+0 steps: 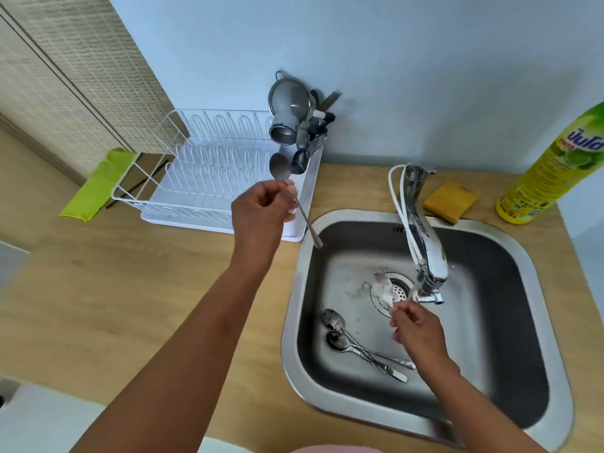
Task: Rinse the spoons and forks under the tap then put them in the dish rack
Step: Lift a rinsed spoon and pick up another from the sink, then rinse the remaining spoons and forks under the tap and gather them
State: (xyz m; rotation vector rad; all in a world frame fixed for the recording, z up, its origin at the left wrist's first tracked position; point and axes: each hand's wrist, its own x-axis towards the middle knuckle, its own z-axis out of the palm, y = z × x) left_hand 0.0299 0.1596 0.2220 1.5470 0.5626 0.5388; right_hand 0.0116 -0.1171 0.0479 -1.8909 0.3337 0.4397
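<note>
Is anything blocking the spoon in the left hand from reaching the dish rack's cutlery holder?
Nothing visible stands in the way. The left hand holds the spoon just in front of the cutlery holder at the dish rack corner. The holder already contains utensils, so the opening looks crowded.

The dish rack stands on the counter left of the sink. The tap rises behind the sink and reaches over it. A sponge lies right of the tap, a bottle further right. Two spoons lie in the sink.
</note>
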